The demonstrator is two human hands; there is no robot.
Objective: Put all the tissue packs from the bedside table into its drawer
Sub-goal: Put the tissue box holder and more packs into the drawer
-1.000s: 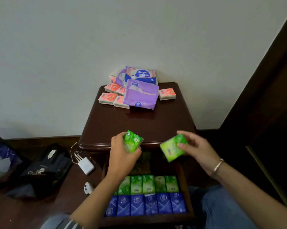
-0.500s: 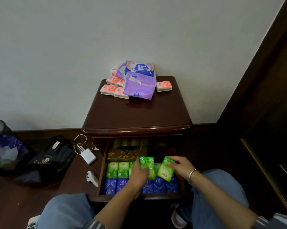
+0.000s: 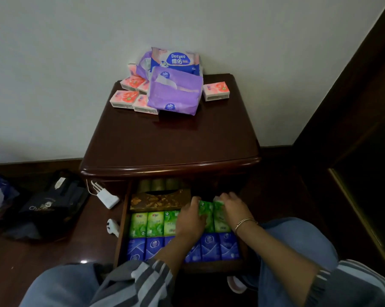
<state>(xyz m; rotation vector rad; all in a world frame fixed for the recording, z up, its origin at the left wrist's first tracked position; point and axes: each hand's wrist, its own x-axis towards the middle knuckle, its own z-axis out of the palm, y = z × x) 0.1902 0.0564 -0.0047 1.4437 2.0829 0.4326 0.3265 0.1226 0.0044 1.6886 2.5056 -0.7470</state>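
Note:
The dark wooden bedside table (image 3: 169, 142) has its drawer (image 3: 120, 235) pulled open. Inside lie a row of green tissue packs (image 3: 155, 223) and a row of blue tissue packs (image 3: 218, 247). My left hand (image 3: 190, 222) presses a green pack (image 3: 206, 212) into the green row. My right hand (image 3: 232, 210) holds another green pack (image 3: 220, 220) right beside it. At the back of the tabletop lie several pink tissue packs (image 3: 126, 98), a purple pack (image 3: 176, 94) and a blue-and-white Deeyeo pack (image 3: 178, 60).
A brown patterned tissue box (image 3: 158, 200) sits at the drawer's back. On the floor to the left are a white charger (image 3: 107, 197), a small white object (image 3: 113, 227) and a black bag (image 3: 47, 204). A dark wooden panel (image 3: 353, 107) stands to the right.
Both hands carried the two green packs down from the table's front edge into the drawer and now set them at the right end of the green row.

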